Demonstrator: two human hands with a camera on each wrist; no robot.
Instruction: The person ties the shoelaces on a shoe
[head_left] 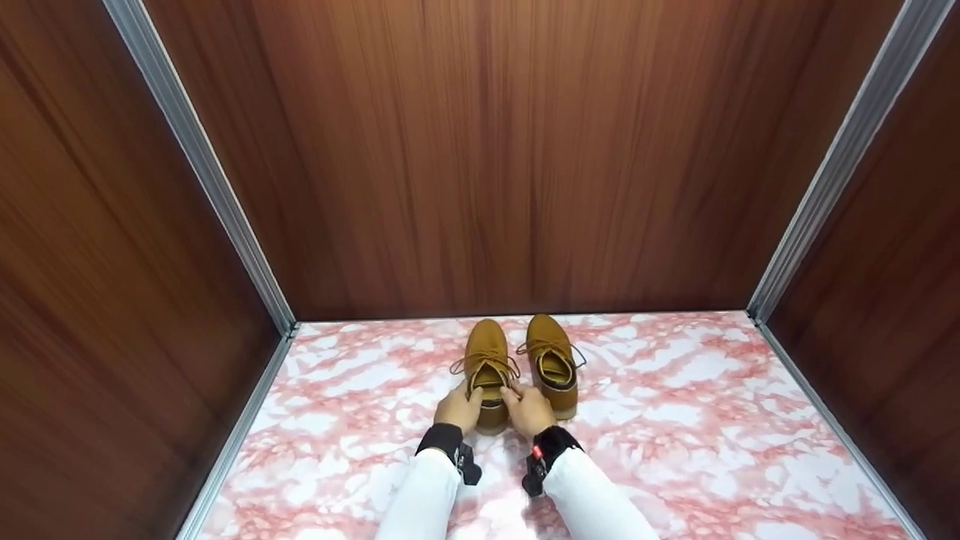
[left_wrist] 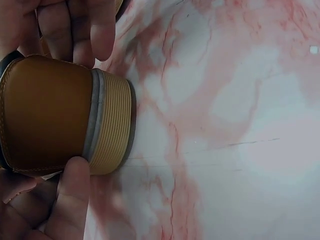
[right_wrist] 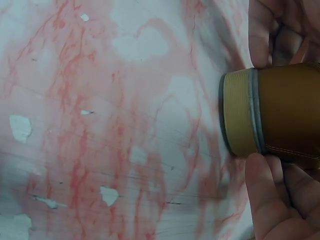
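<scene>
Two tan lace-up shoes stand side by side on the floor, toes toward the back panel. My left hand (head_left: 459, 409) and right hand (head_left: 529, 409) grip the left shoe (head_left: 487, 345) from both sides near its heel, thumbs at the collar. Seen from behind in the left wrist view, the brown heel (left_wrist: 47, 112) with its ridged pale sole lies between the fingers of both hands. The right wrist view has the same heel (right_wrist: 290, 110) between the hands. The right shoe (head_left: 547, 337) sits just right of the held one, untouched, its laces loose.
Pink-and-white marbled flooring (head_left: 337, 420) lies under the shoes. A brown wood-grain panel (head_left: 487, 150) rises behind them, with similar panels at left and right. Metal edging (head_left: 217, 172) runs along the corners. Small white flecks (right_wrist: 109, 197) mark the floor.
</scene>
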